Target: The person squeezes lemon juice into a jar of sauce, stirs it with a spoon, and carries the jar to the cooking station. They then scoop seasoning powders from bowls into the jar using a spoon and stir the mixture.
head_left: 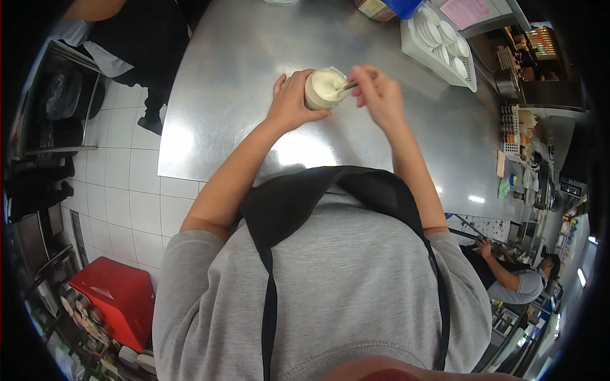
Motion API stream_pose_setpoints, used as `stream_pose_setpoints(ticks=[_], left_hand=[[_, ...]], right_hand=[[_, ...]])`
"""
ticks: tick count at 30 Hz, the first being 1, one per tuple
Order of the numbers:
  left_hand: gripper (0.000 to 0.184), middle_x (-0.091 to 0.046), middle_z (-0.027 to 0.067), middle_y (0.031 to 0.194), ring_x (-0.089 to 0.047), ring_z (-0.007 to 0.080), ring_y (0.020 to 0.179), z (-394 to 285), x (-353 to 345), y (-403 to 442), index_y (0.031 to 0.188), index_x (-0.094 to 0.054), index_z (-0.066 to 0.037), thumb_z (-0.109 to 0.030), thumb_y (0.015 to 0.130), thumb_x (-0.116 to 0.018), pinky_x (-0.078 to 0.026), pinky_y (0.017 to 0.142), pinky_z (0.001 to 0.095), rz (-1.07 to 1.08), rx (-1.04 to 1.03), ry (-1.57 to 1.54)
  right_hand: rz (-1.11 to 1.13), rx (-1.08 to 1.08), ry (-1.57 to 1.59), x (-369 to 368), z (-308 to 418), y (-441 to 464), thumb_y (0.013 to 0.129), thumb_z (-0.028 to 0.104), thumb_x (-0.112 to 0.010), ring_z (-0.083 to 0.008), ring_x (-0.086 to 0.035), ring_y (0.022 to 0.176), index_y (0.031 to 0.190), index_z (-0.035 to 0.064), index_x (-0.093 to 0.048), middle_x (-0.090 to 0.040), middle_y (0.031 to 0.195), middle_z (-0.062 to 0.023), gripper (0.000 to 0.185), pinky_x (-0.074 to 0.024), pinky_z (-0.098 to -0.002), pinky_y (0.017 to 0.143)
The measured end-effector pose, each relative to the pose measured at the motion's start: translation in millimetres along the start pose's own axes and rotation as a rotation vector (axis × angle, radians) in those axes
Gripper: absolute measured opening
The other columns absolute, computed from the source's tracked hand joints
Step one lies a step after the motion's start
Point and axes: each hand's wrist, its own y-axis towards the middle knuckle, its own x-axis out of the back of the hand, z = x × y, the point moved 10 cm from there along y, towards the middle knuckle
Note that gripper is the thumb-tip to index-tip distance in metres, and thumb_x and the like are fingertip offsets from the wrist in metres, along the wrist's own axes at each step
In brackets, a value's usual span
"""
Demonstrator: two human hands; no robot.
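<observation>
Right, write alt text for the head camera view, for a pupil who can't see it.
A person at a metal table holds an open jar of pale, creamy contents in the left hand and a utensil, dipped into the jar, in the right hand. A white basket of dishes stands at upper right.

I am wearing the single camera on my head, so it is looking forward and down on my fingers (365, 80) from above and behind them. It is sitting close, with my grey shirt (346, 286) filling the near side of my fingers. Its wide, round-edged view is bending the metal tabletop (219, 82) beyond them and the floor tiles (145, 171) leftward.
</observation>
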Motion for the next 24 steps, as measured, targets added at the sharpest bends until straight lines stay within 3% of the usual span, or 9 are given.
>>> stream_pose_setpoints(ticks=[2, 5, 9, 16, 20, 24], left_hand=[[0.089, -0.050, 0.0114, 0.120, -0.046, 0.0257, 0.118, -1, 0, 0, 0.127, -0.040, -0.006, -0.040, 0.056, -0.081, -0.015, 0.109, 0.0496, -0.012, -0.013, 0.007], [0.089, -0.050, 0.0115, 0.120, -0.046, 0.0261, 0.118, -3, 1, 0, 0.127, -0.040, -0.006, -0.040, 0.056, -0.081, -0.015, 0.109, 0.0496, -0.006, -0.015, 0.002], [0.090, -0.050, 0.0119, 0.120, -0.045, 0.0266, 0.119, -3, 2, 0, 0.128, -0.039, -0.006, -0.040, 0.056, -0.081, -0.016, 0.109, 0.0489, -0.014, -0.028, 0.000], [0.085, -0.052, 0.0140, 0.113, -0.050, 0.0305, 0.107, -11, 12, -5, 0.119, -0.044, -0.003, -0.040, 0.054, -0.084, -0.032, 0.097, 0.0449, -0.187, -0.058, 0.046], [0.085, -0.052, 0.0140, 0.110, -0.050, 0.0313, 0.105, -9, 16, -5, 0.117, -0.044, -0.003, -0.042, 0.053, -0.084, -0.036, 0.092, 0.0440, -0.245, -0.042, 0.040], [0.087, -0.052, 0.0136, 0.110, -0.050, 0.0316, 0.104, -8, 21, -7, 0.117, -0.044, -0.003, -0.043, 0.052, -0.085, -0.038, 0.090, 0.0435, -0.280, -0.011, 0.090]], right_hand=[[-0.135, 0.080, 0.136, 31, 11, 0, 0.094, 0.030, -0.051, -0.0070, -0.049, 0.047, 0.079, 0.0014, -0.064, -0.056, 0.059, -0.0035, 0.035, -0.0375, -0.0219, 0.044], [-0.179, 0.150, 0.055, 51, 34, -2, 0.094, 0.031, -0.051, -0.0059, -0.049, 0.048, 0.080, 0.0021, -0.064, -0.056, 0.059, -0.0023, 0.035, -0.0367, -0.0213, 0.045], [-0.194, 0.106, 0.053, 50, 18, -2, 0.095, 0.030, -0.050, -0.0057, -0.048, 0.049, 0.081, 0.0025, -0.064, -0.054, 0.059, -0.0021, 0.034, -0.0369, -0.0204, 0.047], [0.104, 0.071, 0.058, 3, 6, -14, 0.092, 0.025, -0.055, -0.0071, -0.049, 0.058, 0.088, 0.0027, -0.062, -0.055, 0.070, -0.0015, 0.024, -0.0407, -0.0222, 0.054], [0.108, 0.090, 0.075, 1, 5, -11, 0.092, 0.026, -0.055, -0.0076, -0.050, 0.059, 0.089, 0.0021, -0.062, -0.056, 0.071, -0.0014, 0.025, -0.0414, -0.0220, 0.055], [-0.030, 0.064, 0.237, 8, -11, -7, 0.094, 0.026, -0.053, -0.0074, -0.053, 0.062, 0.092, 0.0025, -0.062, -0.057, 0.073, -0.0020, 0.025, -0.0432, -0.0210, 0.057]])
